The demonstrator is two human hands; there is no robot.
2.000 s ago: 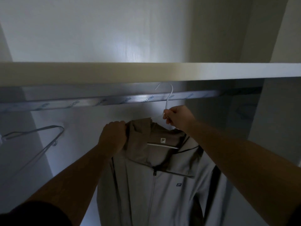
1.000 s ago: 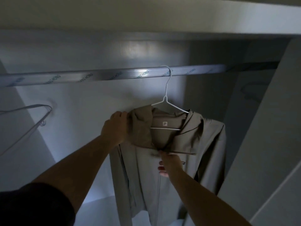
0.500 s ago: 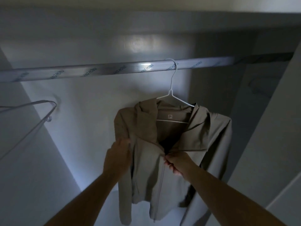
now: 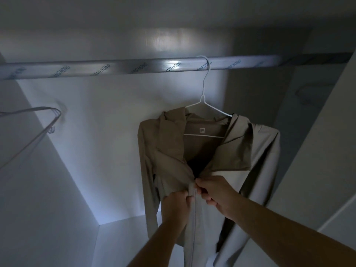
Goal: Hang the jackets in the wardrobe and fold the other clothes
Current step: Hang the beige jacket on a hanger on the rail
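- The beige hooded jacket [image 4: 258, 170] hangs inside the wardrobe, right of centre, with its front facing the camera and its sleeves hanging down at both sides.
- Its collar is open at the top, showing a small label inside the neck; lower down the two front edges meet along the zip.
- The left hand [image 4: 177, 205] grips the left front edge beside the zip, fingers curled into the fabric.
- The right hand [image 4: 213, 191] pinches the right front edge at the top of the zip, touching the left hand.
- The jacket's shoulders sit on a white wire hanger [image 4: 203, 99].
- The hanger's hook is over the metal rail [image 4: 119, 67], which runs left to right and carries printed lettering.
- At far left, bare wire hangers [image 4: 54, 122] hang at an angle, well apart from the jacket.
- Behind them is the pale back wall [image 4: 107, 132], brightly lit low down, and below it the wardrobe floor [image 4: 123, 243].
- A pale side panel [image 4: 317, 170] rises at the right.
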